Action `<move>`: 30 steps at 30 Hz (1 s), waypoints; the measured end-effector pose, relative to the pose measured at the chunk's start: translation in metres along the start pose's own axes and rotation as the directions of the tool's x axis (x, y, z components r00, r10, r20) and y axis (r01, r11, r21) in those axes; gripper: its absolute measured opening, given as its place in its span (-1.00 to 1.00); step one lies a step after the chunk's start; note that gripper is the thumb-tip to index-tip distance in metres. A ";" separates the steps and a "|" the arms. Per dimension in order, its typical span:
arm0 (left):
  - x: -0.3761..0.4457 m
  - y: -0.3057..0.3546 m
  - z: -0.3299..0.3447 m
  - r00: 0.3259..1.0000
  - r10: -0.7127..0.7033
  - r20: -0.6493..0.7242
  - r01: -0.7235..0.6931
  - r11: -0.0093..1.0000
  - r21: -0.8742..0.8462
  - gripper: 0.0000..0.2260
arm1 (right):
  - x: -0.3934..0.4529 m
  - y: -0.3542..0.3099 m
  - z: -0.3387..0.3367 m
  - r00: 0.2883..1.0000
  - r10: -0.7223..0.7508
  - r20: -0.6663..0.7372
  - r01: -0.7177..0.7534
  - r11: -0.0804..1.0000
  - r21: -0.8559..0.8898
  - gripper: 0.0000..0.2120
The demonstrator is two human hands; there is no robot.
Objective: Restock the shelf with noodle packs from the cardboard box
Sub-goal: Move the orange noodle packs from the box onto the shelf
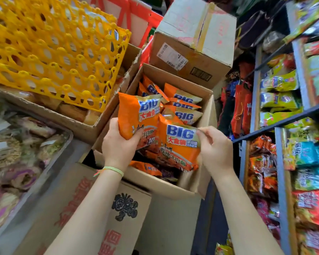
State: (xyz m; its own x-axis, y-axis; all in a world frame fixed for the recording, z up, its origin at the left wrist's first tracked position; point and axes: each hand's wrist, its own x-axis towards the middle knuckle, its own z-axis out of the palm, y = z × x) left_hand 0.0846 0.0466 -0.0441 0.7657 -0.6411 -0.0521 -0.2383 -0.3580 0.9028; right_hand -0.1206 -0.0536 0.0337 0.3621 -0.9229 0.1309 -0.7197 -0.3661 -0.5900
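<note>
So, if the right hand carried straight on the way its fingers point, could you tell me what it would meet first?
The right hand points up and left, already pinching the edge of a noodle pack. Going on, it would probably meet the pack held in the left hand next; depth is unclear.

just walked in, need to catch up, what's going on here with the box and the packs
A person is pulling orange noodle packs out of an open cardboard box. The left hand grips one pack, and the right hand pinches the edge of a second pack. More packs remain in the box; the shelf stands to the right.
</note>
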 end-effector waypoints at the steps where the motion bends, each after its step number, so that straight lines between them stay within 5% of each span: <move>1: -0.004 0.006 0.004 1.000 -0.002 0.027 0.003 0.999 -0.053 -0.58 | -0.006 -0.003 -0.012 0.999 0.052 0.005 -0.052 0.991 0.123 -0.82; 6: -0.026 0.051 0.014 0.987 0.043 0.154 0.015 0.935 -0.355 -0.49 | -0.040 -0.014 -0.079 0.958 0.232 -0.171 -0.157 0.917 0.366 -0.74; 10: -0.061 0.111 0.016 0.928 0.192 0.320 -0.004 0.863 -0.505 -0.43 | -0.077 -0.010 -0.147 0.792 0.288 -0.539 -0.125 0.940 0.319 -0.76; 12: -0.090 0.142 0.022 0.850 0.262 0.457 0.018 0.852 -0.522 -0.51 | -0.103 0.001 -0.184 0.717 0.343 -0.607 -0.147 0.926 0.349 -0.77; 15: -0.158 0.187 0.042 0.666 0.297 0.685 0.191 0.819 -0.541 -0.78 | -0.155 0.029 -0.234 0.647 0.475 -0.596 -0.215 0.864 0.455 -0.73; 17: -0.217 0.210 0.055 0.483 0.287 0.827 0.310 0.827 -0.468 -0.92 | -0.199 0.044 -0.265 0.570 0.530 -0.628 -0.259 0.841 0.474 -0.66; 19: -0.282 0.225 0.069 0.273 0.264 0.925 0.411 0.837 -0.360 -0.77 | -0.254 0.058 -0.299 0.462 0.578 -0.673 -0.284 0.815 0.505 -0.65; 21: -0.342 0.232 0.086 0.142 0.224 0.964 0.438 0.859 -0.264 -0.49 | -0.314 0.069 -0.330 0.361 0.595 -0.718 -0.292 0.803 0.519 -0.67; 25: -0.471 0.251 0.091 -0.206 0.126 0.970 0.461 0.887 -0.017 -0.42 | -0.437 0.084 -0.377 0.183 0.617 -0.766 -0.346 0.769 0.537 -0.75; 30: -0.590 0.253 0.085 -0.443 0.258 0.859 0.355 0.930 -0.097 -0.14 | -0.561 0.093 -0.418 0.014 0.569 -0.822 -0.370 0.767 0.524 -0.69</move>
State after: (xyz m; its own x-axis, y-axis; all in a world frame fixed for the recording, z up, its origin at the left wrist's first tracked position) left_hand -0.4778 0.2765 0.1787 -0.9136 -0.3914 -0.1102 0.1080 -0.4948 0.8622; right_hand -0.6389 0.3801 0.2385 -0.8914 -0.3197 0.3213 -0.3754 0.1235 -0.9186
